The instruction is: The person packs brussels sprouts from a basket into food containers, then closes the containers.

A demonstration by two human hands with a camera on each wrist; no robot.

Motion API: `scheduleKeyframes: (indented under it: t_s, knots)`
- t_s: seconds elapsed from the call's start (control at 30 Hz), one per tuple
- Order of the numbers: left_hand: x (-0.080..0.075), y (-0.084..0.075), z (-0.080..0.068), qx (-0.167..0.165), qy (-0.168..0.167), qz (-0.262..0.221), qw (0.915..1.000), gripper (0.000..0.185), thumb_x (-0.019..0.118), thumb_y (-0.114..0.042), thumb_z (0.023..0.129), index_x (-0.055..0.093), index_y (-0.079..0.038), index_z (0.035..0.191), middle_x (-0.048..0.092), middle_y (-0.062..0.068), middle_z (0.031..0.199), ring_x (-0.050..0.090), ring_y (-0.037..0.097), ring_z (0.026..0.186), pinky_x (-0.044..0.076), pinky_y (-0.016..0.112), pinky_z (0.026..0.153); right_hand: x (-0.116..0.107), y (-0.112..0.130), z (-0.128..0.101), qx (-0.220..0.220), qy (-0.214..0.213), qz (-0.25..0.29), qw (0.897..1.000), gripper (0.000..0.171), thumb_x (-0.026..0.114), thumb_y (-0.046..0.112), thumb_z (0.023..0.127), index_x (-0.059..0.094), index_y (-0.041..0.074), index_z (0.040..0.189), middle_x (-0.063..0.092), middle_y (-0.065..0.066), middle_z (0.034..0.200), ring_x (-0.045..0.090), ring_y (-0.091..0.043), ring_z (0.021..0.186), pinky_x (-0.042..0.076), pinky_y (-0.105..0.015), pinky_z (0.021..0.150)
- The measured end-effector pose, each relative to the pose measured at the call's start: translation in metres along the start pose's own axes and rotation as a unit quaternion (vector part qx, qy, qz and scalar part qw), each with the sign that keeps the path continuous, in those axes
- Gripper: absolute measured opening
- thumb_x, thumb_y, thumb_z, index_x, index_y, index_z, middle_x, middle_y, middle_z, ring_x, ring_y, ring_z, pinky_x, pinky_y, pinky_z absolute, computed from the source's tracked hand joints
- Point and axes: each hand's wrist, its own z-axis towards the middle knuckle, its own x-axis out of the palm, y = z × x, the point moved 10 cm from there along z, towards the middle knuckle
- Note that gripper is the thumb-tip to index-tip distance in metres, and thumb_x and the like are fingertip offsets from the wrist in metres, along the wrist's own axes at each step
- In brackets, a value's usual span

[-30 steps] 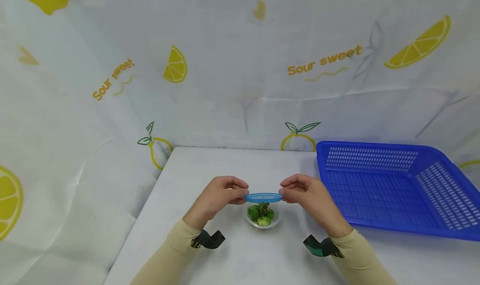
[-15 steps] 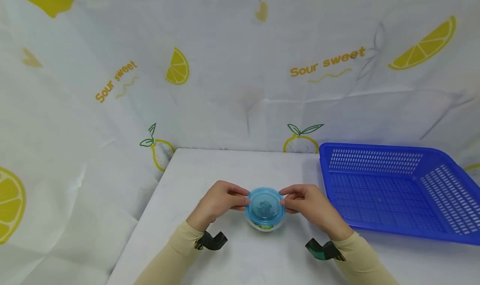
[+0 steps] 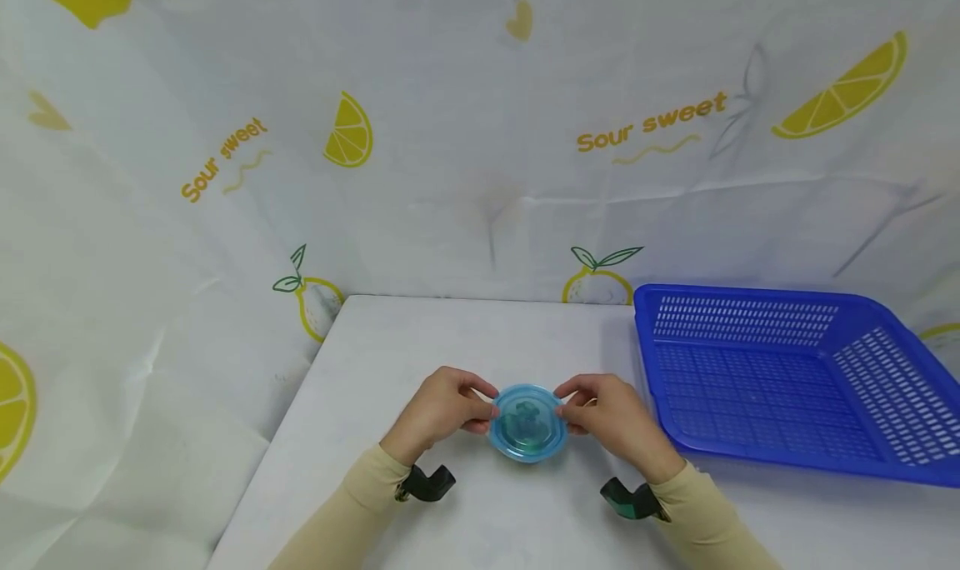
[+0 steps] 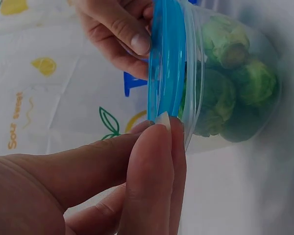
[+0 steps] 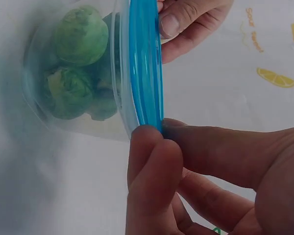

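Both hands pinch the blue lid (image 3: pixel 527 421) on the little clear bowl (image 4: pixel 235 83) of green sprouts (image 5: pixel 71 63), which sits on the counter (image 3: pixel 480 337) between them. The left hand (image 3: pixel 441 407) holds one edge and the right hand (image 3: pixel 611 416) the other. It looks like the lid is going on, so next comes a push down all around, I think.

both forearms in pale yellow sleeves reach forward over the table, angled inward so the hands meet near the middle. left hand (image 3: pixel 442 405) knuckles up, thumb and curled fingertips (image 4: pixel 154 147) pinching the left edge of the blue lid (image 3: pixel 527 420). right hand (image 3: pixel 609 414) mirrored opposite, thumb and forefinger (image 5: pixel 149 156) pinching the lid's right edge. dark camera mounts strapped under each wrist.
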Motion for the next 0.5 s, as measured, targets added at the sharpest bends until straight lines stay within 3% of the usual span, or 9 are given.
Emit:
scheduleKeyframes:
  t_s: [0.5]
  knots:
    - [-0.0038, 0.0014, 0.0016, 0.002, -0.011, 0.028, 0.9996, 0.03, 0.088, -0.017, 0.09, 0.079, -0.003, 0.116, 0.08, 0.004, 0.085, 0.08, 0.023, 0.073, 0.069, 0.032, 0.073, 0.0035, -0.0036, 0.0022, 0.008, -0.001, -0.014, 1.0, 0.025, 0.08, 0.012, 0.096, 0.076, 0.002, 0.119, 0.071, -0.006, 0.088, 0.073, -0.02, 0.077, 0.063, -0.034, 0.068]
